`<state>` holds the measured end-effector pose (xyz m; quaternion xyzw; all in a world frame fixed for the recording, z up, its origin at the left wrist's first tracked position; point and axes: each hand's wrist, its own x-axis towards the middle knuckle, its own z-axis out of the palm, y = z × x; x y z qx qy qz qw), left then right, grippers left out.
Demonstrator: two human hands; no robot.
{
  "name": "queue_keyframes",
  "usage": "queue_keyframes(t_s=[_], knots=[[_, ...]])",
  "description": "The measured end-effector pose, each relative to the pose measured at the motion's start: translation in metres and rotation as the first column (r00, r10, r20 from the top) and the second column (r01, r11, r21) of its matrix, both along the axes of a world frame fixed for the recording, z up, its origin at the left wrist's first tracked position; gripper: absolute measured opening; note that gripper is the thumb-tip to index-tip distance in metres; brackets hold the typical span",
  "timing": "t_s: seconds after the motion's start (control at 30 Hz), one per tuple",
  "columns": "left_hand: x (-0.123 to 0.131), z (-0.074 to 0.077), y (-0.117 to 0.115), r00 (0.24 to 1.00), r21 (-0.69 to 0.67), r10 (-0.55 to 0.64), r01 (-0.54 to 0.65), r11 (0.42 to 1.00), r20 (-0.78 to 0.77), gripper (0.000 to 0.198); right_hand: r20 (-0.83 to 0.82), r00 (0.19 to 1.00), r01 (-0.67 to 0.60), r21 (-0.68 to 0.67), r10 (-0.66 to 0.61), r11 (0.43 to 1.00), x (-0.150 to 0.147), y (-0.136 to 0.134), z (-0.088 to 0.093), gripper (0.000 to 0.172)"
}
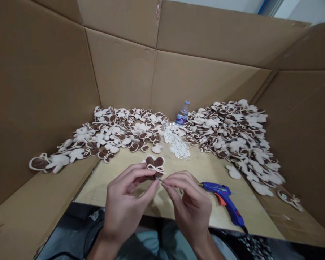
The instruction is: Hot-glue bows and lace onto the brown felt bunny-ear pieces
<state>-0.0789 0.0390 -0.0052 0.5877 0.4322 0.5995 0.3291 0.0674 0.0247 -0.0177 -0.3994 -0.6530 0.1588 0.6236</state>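
Felt piece (155,164): small brown-and-cream shape with two rounded lobes and a cream cord bow (156,169) across it, held up just over the table (200,168) at 12 o'clock from both hands.
Left hand (126,202): closed narrow, thumb and fingers pinching the piece's lower edge from 7 o'clock.
Right hand (189,202): fingertips nipped tight at the piece's bottom tip from 4 o'clock; whether they grip the felt itself or a thin thread end is too small to tell.
Weight: probably very light, since a fingertip pinch carries it.
Stiffness: likely soft and floppy, padded fabric that bends rather than breaks.
Surface: fuzzy, so probably not slippery.
Weak spot: the bow, I judge; a tug on the cord could loosen it.
Best hold: the flat lower edge or the lobes, pinched front and back, clear of the bow.
Glue gun (224,200): blue with an orange trigger, lying on the table at 3 o'clock, just beside the right hand, untouched.
Left heap (116,133): many like pieces at 10 o'clock.
Right heap (238,137): a larger spread at 2 o'clock.
Lace bits (177,144): white pile at 12 o'clock, between the heaps.
Water bottle (182,113): upright at 12 o'clock, against the cardboard wall (43,90).
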Motion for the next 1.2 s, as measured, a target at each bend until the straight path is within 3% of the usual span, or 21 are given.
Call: queue_keyframes(t_s=[0.3,0.53,0.8,0.97,1.07,1.2], knots=[[-0.001,0.004,-0.002,1.000,-0.024,0.003,-0.002,1.000,0.007,0.010,-0.095,0.995,0.001,-0.064,-0.007,0.998,-0.001,-0.001,-0.003,0.019],[0.000,0.005,-0.003,0.987,-0.076,-0.071,0.083,0.994,0.141,0.011,-0.238,0.971,-0.044,-0.207,-0.007,0.977,-0.001,-0.002,-0.002,0.007],[-0.002,0.004,0.001,0.962,-0.140,-0.150,0.185,0.973,0.227,0.012,-0.582,0.811,-0.334,-0.384,0.056,0.861,0.002,0.007,0.001,0.019],[-0.006,0.003,0.006,0.958,-0.207,-0.201,0.243,0.948,0.207,0.010,-0.640,0.757,-0.464,-0.382,0.133,0.799,0.010,0.018,-0.006,0.024],[-0.009,0.002,0.009,0.962,-0.246,-0.216,0.253,0.936,0.165,0.012,-0.610,0.778,-0.441,-0.360,0.151,0.822,0.013,0.018,-0.008,0.022],[-0.010,0.002,0.013,0.950,-0.289,-0.264,0.304,0.908,0.169,0.014,-0.442,0.885,-0.313,-0.331,0.147,0.890,0.017,0.011,-0.010,0.019]])
